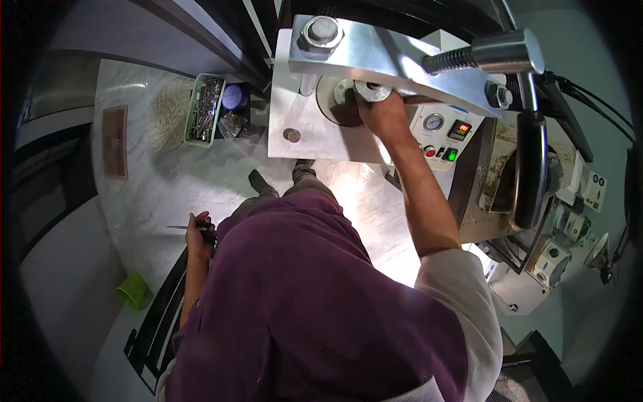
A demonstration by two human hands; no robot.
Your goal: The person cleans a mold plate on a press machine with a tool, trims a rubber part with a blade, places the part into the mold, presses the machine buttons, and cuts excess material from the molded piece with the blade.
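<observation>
My right hand (383, 114) reaches under the metal crossbar (395, 70) of a press, at the round metal piece (372, 90) below the bar. Its fingers are mostly hidden there, so its grip cannot be made out. Beneath it lies a dark round plate (341, 110) on the white machine top (321, 144). A small brown disc (292, 135) rests near the top's left front corner. Down at my left side, my left hand (200, 231) is closed around the dark handle of a thin pointed tool (177, 227).
A control panel (442, 134) with gauge and buttons is right of the press. The black-handled lever (529, 171) hangs at the right. On the left stand a tray of metal parts (193, 137), a blue-lidded jar (234, 97) and a green basket (132, 291).
</observation>
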